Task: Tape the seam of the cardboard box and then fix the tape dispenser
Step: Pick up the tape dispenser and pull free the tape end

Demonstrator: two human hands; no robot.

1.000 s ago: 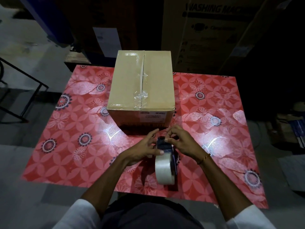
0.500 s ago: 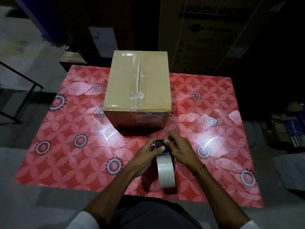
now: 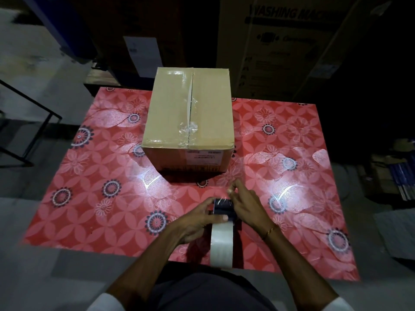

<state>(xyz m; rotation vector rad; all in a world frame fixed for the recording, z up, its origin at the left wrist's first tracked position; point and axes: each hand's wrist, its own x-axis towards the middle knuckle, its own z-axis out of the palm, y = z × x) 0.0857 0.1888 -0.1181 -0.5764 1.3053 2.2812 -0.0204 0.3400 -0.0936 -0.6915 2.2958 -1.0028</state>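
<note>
Right hand now pulling tape forward

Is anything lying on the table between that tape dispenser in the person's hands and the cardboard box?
Nothing visible does. The left hand and right hand hold the dark tape dispenser with its white roll, and only a bare strip of red flowered tablecloth separates it from the brown cardboard box.
</note>
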